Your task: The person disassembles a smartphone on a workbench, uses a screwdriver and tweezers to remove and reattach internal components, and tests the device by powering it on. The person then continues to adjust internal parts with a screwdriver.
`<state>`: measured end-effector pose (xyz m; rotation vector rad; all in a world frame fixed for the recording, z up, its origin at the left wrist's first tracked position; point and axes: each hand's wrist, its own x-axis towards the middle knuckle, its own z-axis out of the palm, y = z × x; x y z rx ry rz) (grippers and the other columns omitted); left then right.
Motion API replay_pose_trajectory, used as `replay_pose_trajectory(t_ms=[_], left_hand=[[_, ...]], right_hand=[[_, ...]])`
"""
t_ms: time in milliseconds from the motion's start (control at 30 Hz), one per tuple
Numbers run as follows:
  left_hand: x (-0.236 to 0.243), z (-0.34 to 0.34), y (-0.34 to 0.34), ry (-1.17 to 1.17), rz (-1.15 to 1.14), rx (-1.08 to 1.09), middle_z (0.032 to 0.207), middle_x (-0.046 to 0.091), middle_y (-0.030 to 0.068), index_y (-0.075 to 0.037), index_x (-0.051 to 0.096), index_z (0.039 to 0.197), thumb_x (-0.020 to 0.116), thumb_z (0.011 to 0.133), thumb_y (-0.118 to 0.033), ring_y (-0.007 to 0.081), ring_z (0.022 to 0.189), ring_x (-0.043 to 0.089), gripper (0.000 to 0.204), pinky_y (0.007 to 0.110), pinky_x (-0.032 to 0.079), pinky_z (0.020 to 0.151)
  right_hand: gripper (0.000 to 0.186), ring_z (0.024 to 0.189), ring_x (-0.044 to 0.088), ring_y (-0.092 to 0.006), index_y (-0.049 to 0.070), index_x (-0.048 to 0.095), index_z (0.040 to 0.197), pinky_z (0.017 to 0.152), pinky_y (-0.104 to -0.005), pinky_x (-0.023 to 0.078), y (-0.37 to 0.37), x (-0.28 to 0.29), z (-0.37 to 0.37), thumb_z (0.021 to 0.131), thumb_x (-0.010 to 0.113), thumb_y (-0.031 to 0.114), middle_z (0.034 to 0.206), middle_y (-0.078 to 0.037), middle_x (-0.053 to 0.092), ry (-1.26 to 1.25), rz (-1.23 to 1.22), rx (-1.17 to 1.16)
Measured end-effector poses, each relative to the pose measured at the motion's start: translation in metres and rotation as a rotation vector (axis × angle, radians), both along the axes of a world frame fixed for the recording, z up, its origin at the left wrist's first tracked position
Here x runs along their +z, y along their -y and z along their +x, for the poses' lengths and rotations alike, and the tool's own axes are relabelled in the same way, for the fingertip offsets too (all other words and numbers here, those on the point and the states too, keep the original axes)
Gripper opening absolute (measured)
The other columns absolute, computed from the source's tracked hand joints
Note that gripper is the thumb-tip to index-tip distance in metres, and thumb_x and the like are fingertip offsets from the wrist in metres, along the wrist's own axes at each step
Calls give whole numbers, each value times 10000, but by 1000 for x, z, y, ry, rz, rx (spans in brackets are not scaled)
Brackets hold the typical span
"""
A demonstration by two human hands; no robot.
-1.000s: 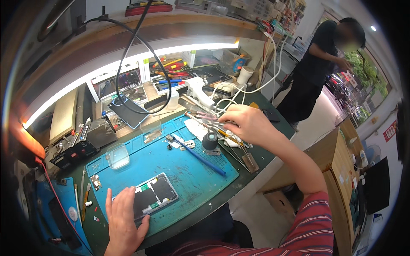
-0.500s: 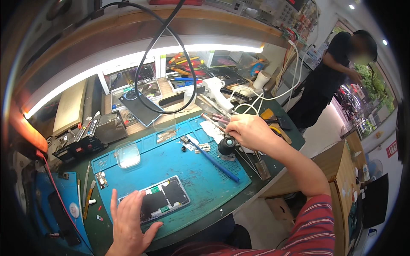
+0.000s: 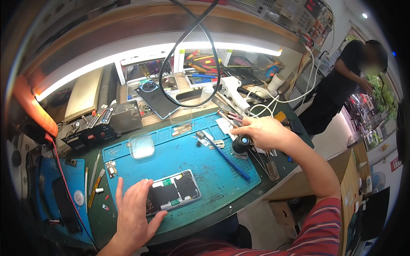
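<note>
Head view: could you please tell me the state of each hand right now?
Left hand: open, fingers spread at the opened phone's left end.
Right hand: curled by the black round object; whether its grip holds anything cannot be told.

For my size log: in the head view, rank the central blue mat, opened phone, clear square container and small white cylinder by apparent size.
1. Central blue mat
2. Opened phone, partly covered by the left hand
3. Clear square container
4. Small white cylinder
</note>
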<state>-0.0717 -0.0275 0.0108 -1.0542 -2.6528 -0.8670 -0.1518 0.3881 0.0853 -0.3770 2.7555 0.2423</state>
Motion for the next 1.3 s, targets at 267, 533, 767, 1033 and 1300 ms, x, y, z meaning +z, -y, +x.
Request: replay_pose_trajectory(t_ms=[267,533,767,1033,1300], left_hand=[[1,2,-1,-12,1,10,1454,579,188,6,327,1615,903,793,-153,384,1337,573,1017,699,163,1265],[5,3,3,-22,46,30,1437,608,183,6,328,1622,876,819,-110,364,1343,580,979,663,217,1259],[17,-3,22,-105,39,138,1401,650,160,-3,387,1603,853,826,-64,338,1298,613,908,615,278,1257],[24,-22,35,-151,-55,100,1380,669,158,-7,490,1544,851,827,-100,324,1256,647,808,565,376,1223],[5,-14,17,-21,-60,-97,1455,616,234,30,484,1522,901,808,-302,401,1356,600,891,588,439,1172]], right_hand=[[716,961,730,-344,326,432,1620,861,-445,580,-17,5,6,979,560,34,1086,-161,706,16,-275,-226],[386,890,713,-155,-80,621,1398,626,-237,584,8,26,58,1028,551,2,1181,-158,710,4,-1676,-575],[412,897,612,-81,13,648,1393,762,-231,522,75,-16,70,1016,744,152,1069,-19,664,214,-1623,-443],[179,774,656,-69,-9,762,1182,711,-236,534,137,-40,43,1034,729,85,914,-14,718,-99,-1501,-430],[206,907,699,-161,15,798,1177,760,-283,561,130,-77,28,982,776,77,1011,-91,742,-182,-1443,-309]])
